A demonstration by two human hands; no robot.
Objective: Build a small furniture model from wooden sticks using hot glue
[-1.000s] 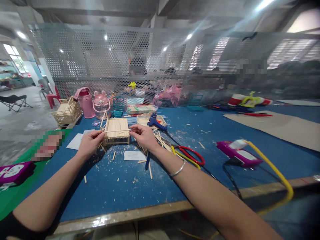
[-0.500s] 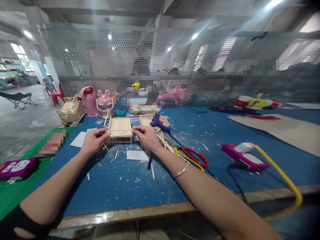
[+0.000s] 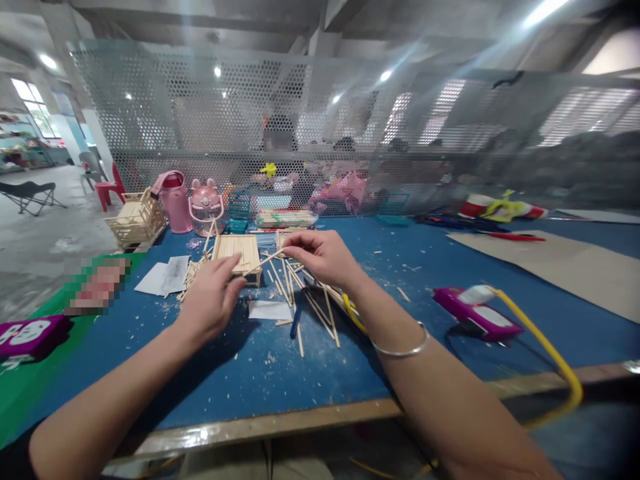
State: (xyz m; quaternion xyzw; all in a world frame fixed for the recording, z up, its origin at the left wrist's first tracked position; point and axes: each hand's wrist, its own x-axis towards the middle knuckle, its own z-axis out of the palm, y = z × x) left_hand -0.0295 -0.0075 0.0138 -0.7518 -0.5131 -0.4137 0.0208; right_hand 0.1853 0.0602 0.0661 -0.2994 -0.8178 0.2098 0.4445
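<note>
My right hand pinches one end of a thin wooden stick, which slants down to the left, its far end close to my left thumb. My left hand holds nothing; its thumb and fingers are apart. Just behind the left fingers stands a small model bed-like frame of pale wooden sticks with a slatted top, partly covered by that hand. Loose sticks lie under and beside my right hand. A white paper slip rests in front of the frame.
Pink bottles and a larger stick model stand at the back left. Perforated metal panels rise behind the table. To the right are a purple power strip with a yellow cable and a cardboard sheet. A person is partly visible behind the panels.
My left hand has let go of the stick and opened, coming nearer and right. My right hand has moved right and up, tilting the stick away from the frame's front and covering the blue glue gun.
</note>
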